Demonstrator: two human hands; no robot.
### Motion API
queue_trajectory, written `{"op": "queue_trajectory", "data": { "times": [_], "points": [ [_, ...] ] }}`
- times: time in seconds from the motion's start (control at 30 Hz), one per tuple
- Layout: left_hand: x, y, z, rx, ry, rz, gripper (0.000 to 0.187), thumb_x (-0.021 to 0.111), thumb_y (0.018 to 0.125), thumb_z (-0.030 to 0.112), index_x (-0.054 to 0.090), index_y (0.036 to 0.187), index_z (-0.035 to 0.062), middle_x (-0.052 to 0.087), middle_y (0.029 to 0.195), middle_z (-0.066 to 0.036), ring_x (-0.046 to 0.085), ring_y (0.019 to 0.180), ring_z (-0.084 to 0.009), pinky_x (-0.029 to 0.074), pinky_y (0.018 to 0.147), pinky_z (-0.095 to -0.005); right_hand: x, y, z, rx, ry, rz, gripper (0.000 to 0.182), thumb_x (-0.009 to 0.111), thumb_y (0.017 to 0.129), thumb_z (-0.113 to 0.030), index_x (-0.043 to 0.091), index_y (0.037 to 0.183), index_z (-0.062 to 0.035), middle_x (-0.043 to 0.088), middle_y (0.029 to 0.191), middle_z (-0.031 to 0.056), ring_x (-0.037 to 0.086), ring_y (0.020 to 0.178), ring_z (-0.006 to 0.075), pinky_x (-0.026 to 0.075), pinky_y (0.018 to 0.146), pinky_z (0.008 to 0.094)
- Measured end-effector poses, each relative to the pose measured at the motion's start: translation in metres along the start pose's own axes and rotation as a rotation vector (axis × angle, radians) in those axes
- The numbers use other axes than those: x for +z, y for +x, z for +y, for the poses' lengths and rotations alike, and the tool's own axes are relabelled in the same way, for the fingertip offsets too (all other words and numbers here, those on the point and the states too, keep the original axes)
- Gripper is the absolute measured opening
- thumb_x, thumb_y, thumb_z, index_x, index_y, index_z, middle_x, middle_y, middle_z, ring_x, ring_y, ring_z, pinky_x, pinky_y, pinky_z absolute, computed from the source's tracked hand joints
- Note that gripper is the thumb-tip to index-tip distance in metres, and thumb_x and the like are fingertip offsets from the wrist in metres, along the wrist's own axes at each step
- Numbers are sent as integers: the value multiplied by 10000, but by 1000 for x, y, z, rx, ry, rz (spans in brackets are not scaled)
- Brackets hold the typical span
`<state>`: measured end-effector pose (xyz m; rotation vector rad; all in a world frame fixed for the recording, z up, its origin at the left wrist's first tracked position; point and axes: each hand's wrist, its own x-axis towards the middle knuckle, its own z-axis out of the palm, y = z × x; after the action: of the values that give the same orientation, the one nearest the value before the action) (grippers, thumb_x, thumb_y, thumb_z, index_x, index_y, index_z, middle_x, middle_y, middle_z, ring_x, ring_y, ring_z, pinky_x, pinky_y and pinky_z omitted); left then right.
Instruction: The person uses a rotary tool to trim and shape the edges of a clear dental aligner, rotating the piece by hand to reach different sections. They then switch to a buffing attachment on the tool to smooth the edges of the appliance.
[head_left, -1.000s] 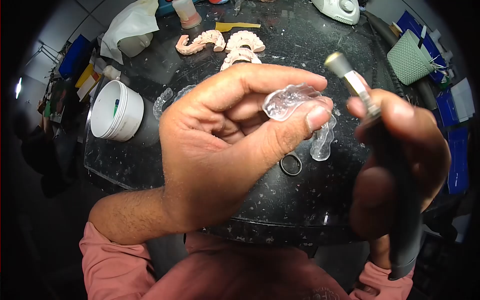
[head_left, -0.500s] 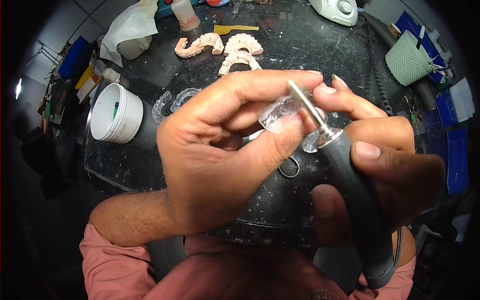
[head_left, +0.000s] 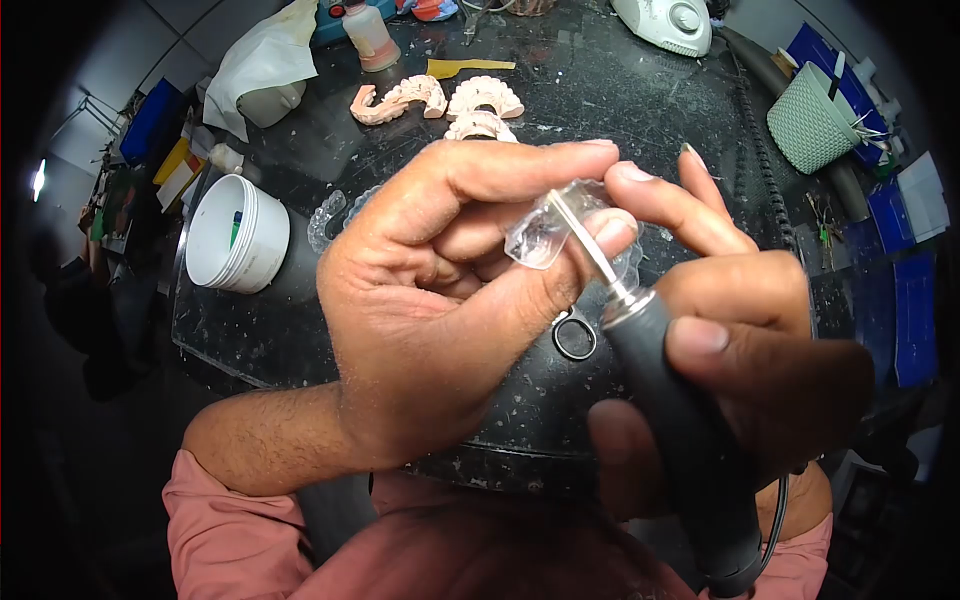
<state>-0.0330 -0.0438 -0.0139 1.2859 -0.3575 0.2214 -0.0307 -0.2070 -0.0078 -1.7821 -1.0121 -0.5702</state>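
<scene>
Between the thumb and fingers of my left hand [head_left: 420, 300] is a clear dental aligner [head_left: 535, 243], thin and shiny. My right hand [head_left: 760, 340] is wrapped around a black rotary handpiece [head_left: 665, 390], tilted up and to the left. Its slim metal bur [head_left: 588, 245] overlaps the aligner in this view. The tips of my two index fingers come close together above the aligner. Just below my left thumb, a dark metal ring [head_left: 594, 338], like a tool's finger loop, lies on the black table [head_left: 640, 110].
Pink dental models [head_left: 486, 98] stand at the back beside a yellow strip [head_left: 468, 67]. More clear aligners [head_left: 322, 222] lie left of my hand, next to a white tub [head_left: 268, 235]. A bottle [head_left: 372, 40], a white control box [head_left: 668, 22] and a green basket [head_left: 800, 125] stand farther off.
The handpiece and my right hand have shifted left and slightly down. My left hand has turned the aligner a little, so more of its clear surface faces me.
</scene>
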Motion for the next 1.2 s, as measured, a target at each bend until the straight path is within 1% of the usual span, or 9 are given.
{"op": "queue_trajectory", "data": {
  "times": [0.37, 0.47, 0.7, 0.73, 0.8, 0.9, 1.0, 1.1, 1.2],
  "points": [
    [1, -2, 0, 3, -80, 26, 250, 673, 845, 26, 569, 1070, -6, 656, 1030, -118, 631, 911, -124, 512, 777, -245, 0, 2, 3, -25, 38, -16, 484, 715, 812, -322, 369, 1094, -134, 527, 920, 119, 605, 995, 447, 284, 989, 692],
    [0, 0, 1, 21, 18, 16, 248, 659, 853, 24, 560, 1079, -9, 654, 1040, -127, 630, 912, -126, 513, 779, -252, 5, 1, 4, -27, 12, 41, 490, 719, 809, -325, 369, 1095, -134, 531, 925, 118, 604, 1006, 438, 293, 988, 685],
    [2, -1, 2, -26, 66, -3, 306, 632, 872, 44, 513, 1146, -22, 627, 1111, -220, 617, 1039, -221, 505, 896, -335, 5, 2, 10, -141, -1, 74, 487, 725, 803, -319, 377, 1093, -141, 542, 928, 113, 607, 1017, 403, 301, 999, 659],
    [1, 0, 3, -26, 76, -19, 317, 631, 873, 49, 506, 1155, -24, 617, 1127, -239, 611, 1060, -237, 499, 917, -349, 1, 3, 5, -100, -26, 8, 486, 725, 804, -319, 378, 1094, -139, 544, 924, 113, 611, 1009, 393, 303, 1001, 654],
    [0, 0, 3, -12, 76, -30, 323, 633, 873, 53, 505, 1160, -23, 617, 1126, -240, 612, 1059, -236, 502, 913, -350, 0, 3, 4, -61, -49, -58, 486, 724, 805, -319, 379, 1095, -138, 545, 921, 114, 615, 1002, 382, 305, 1003, 649],
    [1, 0, 3, -19, 40, -38, 330, 637, 872, 63, 506, 1163, -22, 620, 1118, -241, 615, 1058, -240, 507, 909, -356, 4, 1, 7, -32, 14, 65, 480, 724, 803, -318, 384, 1091, -141, 549, 915, 110, 608, 1016, 379, 299, 1005, 650],
    [3, 1, 1, -15, 1, -30, 324, 638, 871, 62, 515, 1158, -24, 624, 1106, -236, 619, 1054, -246, 512, 910, -366, 2, 2, 4, -59, -24, -49, 476, 722, 803, -324, 387, 1083, -134, 551, 912, 105, 606, 1020, 372, 296, 1002, 658],
    [4, 1, -1, 2, -17, -24, 303, 632, 870, 41, 528, 1146, -26, 627, 1104, -228, 622, 1052, -250, 516, 913, -373, 5, 0, 5, -18, 4, 83, 467, 723, 801, -320, 393, 1076, -137, 556, 915, 99, 598, 1030, 382, 285, 1002, 668],
    [3, 2, -2, 17, -25, -33, 281, 618, 871, 11, 537, 1138, -26, 628, 1107, -223, 622, 1053, -249, 517, 915, -374, 0, 3, 3, -37, 2, -38, 461, 723, 800, -316, 395, 1071, -138, 561, 913, 96, 602, 1024, 379, 276, 1007, 669]
  ]
}}
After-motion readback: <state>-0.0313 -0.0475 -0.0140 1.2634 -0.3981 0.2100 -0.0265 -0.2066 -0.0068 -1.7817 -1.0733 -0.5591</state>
